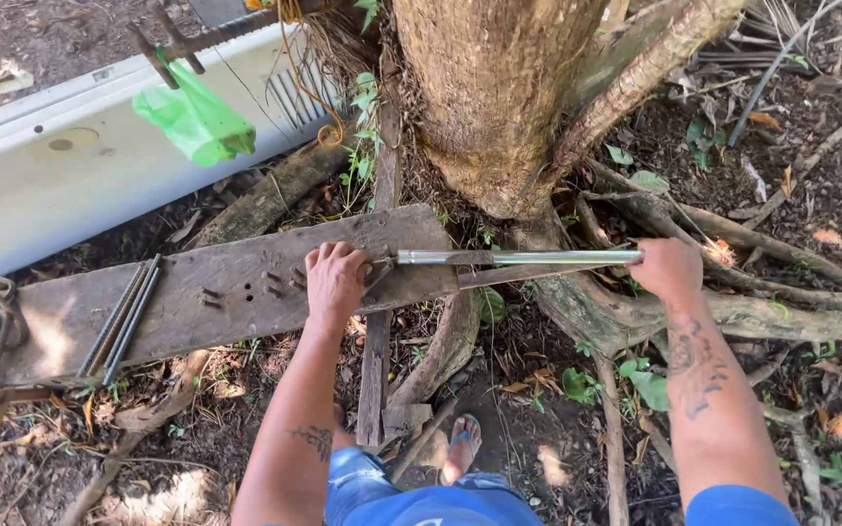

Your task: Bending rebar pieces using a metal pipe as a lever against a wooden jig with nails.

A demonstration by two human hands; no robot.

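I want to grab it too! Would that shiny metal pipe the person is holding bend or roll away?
The metal pipe looks straight and rigid, so probably stiff. Being round and smooth, it could roll or feel slippery if let go. The right hand grips its end; the left hand rests on the plank.

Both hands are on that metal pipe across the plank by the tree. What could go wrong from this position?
The left hand presses close to the pegs standing out of the plank; a slip could likely pinch the fingers. The right hand grips the very end of the pipe, so it may spring free. The bare foot in a sandal stands among roots, poor footing if it does.
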